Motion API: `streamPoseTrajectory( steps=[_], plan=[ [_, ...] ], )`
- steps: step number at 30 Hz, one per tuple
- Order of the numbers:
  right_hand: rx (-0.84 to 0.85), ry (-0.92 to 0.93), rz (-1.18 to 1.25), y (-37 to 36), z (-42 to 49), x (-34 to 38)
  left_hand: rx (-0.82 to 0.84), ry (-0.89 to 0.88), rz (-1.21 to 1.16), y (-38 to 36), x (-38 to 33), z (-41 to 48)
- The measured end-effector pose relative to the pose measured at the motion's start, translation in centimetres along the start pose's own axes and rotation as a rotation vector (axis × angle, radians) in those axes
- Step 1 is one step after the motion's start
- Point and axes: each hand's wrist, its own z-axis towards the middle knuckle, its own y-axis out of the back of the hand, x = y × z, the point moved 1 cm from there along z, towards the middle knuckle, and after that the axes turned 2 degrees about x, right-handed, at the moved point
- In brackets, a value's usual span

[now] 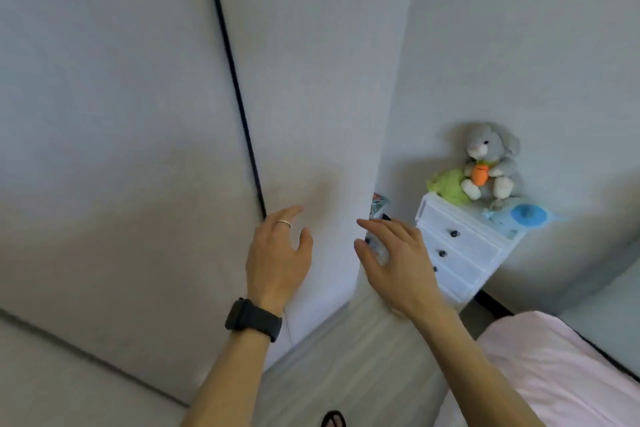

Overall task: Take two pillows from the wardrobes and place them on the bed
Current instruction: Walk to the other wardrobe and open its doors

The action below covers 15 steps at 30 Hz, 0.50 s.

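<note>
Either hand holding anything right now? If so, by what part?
Nothing is held. The left hand and right hand are both open, fingers spread, held out toward the wardrobe door.

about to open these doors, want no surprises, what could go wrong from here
1. No handle shows on the wardrobe door; the left hand is at the dark seam, so it may slip or be pinched prying there.
2. The bed lies close on the right, so a swinging door or a backward step could hit it.
3. The plush rabbit sits on the white drawer chest nearby; an armful carried past could sweep it off.
</note>
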Motion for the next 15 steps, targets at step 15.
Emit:
streamPoseTrajectory(
  steps=[15],
  plan=[
    [-0.315,0.82,0.124,-8.9,20.4,7.7,-0.603,0.128,0.225,3.9,1.1,8.5]
  ],
)
